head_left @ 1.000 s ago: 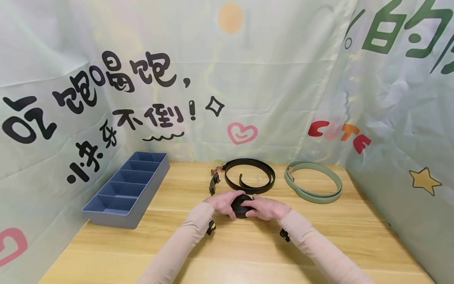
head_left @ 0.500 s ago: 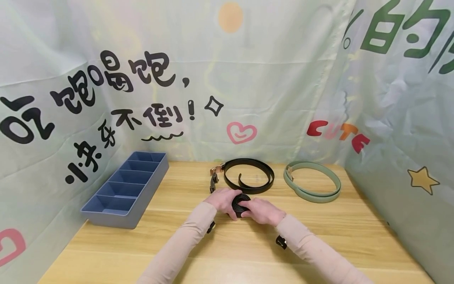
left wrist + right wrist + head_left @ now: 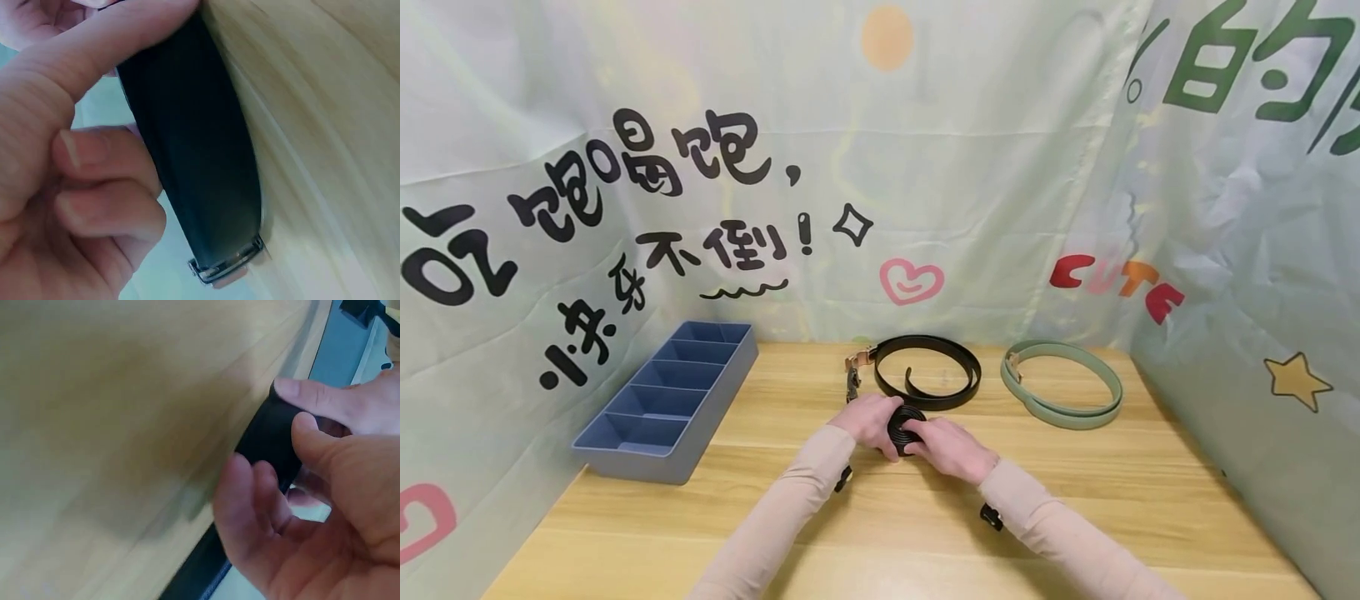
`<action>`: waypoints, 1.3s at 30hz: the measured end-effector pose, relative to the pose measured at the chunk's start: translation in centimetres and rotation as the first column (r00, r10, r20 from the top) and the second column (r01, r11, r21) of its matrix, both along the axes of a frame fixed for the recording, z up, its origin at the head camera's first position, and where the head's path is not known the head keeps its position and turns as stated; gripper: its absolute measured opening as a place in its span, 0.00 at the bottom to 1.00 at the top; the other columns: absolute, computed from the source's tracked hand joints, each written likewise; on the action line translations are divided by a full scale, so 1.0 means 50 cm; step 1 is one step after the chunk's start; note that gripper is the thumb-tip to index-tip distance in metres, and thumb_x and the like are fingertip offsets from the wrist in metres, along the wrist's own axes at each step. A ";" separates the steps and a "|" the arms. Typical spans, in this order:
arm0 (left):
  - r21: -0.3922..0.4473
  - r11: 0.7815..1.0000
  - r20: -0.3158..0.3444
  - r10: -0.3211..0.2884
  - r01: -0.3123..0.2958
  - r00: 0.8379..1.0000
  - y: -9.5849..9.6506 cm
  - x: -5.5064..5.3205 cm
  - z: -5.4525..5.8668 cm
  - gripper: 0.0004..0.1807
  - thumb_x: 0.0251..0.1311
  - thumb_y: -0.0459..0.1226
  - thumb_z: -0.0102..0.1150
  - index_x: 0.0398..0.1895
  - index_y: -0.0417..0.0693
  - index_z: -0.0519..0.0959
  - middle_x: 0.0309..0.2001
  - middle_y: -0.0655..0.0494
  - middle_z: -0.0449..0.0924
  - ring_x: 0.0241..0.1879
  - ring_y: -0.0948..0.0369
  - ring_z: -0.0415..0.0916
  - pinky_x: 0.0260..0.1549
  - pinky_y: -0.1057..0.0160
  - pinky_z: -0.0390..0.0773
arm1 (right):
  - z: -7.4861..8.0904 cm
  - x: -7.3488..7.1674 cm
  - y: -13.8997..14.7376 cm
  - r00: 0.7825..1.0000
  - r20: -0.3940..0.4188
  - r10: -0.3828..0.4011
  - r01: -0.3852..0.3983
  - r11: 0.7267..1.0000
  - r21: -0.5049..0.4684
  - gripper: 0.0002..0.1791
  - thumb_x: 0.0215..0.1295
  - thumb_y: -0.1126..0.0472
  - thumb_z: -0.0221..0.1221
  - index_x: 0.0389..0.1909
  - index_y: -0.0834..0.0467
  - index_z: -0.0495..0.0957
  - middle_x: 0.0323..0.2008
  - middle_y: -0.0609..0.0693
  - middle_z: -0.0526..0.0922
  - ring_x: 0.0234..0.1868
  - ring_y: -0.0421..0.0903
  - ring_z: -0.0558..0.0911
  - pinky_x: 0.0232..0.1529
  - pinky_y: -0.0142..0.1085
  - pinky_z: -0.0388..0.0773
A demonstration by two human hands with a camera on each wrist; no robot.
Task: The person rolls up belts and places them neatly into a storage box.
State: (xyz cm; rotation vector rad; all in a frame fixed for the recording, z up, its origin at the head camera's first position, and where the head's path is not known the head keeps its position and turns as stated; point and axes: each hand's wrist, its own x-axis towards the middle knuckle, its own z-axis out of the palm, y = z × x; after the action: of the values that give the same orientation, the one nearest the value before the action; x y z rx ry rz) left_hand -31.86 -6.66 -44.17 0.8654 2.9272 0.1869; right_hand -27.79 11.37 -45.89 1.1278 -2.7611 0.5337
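1. Belt (image 3: 901,433), black and coiled, sits within the two-handed grip: left hand (image 3: 872,422) curled round one side, right hand (image 3: 955,450) pinching the other.
2. Its spiral face looks mostly upward; the long axis of the outer strap (image 3: 194,144) leads away from the left grip toward a metal buckle (image 3: 226,269).
3. Winding seems the step in hand, well along; I'd say the next move calls for snug turns and a firm hold.
4. Another black belt (image 3: 942,403) lies just beyond the grip, a green belt (image 3: 1078,420) farther right, a divided tray (image 3: 718,417) well left.
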 end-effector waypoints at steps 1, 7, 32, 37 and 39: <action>-0.005 1.000 -0.006 -0.005 0.005 1.000 -0.002 0.000 0.000 0.45 0.31 0.50 0.83 0.59 0.50 0.75 0.49 0.52 0.83 0.47 0.56 0.79 0.49 0.59 0.78 | 0.001 -0.002 0.001 1.000 -0.005 0.024 -0.024 1.000 -0.001 0.11 0.67 0.61 0.60 0.48 0.58 0.77 0.35 0.55 0.84 0.33 0.46 0.83 0.32 0.38 0.78; -0.048 0.999 -0.055 -0.024 0.021 0.998 -0.015 -0.003 -0.001 0.51 0.32 0.55 0.81 0.68 0.57 0.71 0.54 0.56 0.82 0.51 0.54 0.78 0.52 0.55 0.76 | 0.010 -0.023 0.016 0.993 0.076 0.090 -0.095 0.994 0.059 0.15 0.72 0.62 0.55 0.56 0.59 0.75 0.46 0.60 0.82 0.45 0.53 0.83 0.45 0.44 0.80; 0.361 0.860 0.003 0.386 -0.361 0.922 -0.099 -0.036 0.013 0.09 0.59 0.42 0.65 0.26 0.48 0.79 0.30 0.54 0.81 0.32 0.56 0.78 0.35 0.57 0.78 | 0.002 -0.018 -0.003 0.995 0.096 -0.004 0.000 0.999 0.045 0.16 0.71 0.59 0.56 0.56 0.58 0.74 0.44 0.60 0.83 0.43 0.53 0.81 0.44 0.48 0.78; 0.353 0.795 0.137 0.478 -0.494 0.867 -0.103 -0.026 0.005 0.19 0.61 0.43 0.64 0.16 0.46 0.76 0.13 0.55 0.77 0.15 0.59 0.76 0.20 0.65 0.75 | 0.004 -0.020 0.001 0.993 0.120 0.005 -0.013 0.998 0.065 0.17 0.72 0.58 0.55 0.59 0.58 0.74 0.46 0.61 0.83 0.47 0.57 0.82 0.48 0.50 0.78; 0.373 0.788 0.222 0.436 -0.489 0.872 -0.099 -0.021 0.001 0.15 0.63 0.41 0.63 0.21 0.42 0.79 0.15 0.52 0.80 0.15 0.59 0.80 0.21 0.67 0.77 | 0.005 -0.023 0.004 0.991 0.128 0.026 -0.037 0.996 0.083 0.18 0.72 0.59 0.55 0.60 0.58 0.73 0.47 0.61 0.82 0.47 0.57 0.81 0.50 0.50 0.78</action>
State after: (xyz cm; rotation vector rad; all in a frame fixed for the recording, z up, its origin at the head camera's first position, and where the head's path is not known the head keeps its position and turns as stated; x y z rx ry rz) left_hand -32.91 -11.62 -44.10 0.1166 2.9594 0.8978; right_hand -28.94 11.60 -45.63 1.1971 -2.9051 0.5127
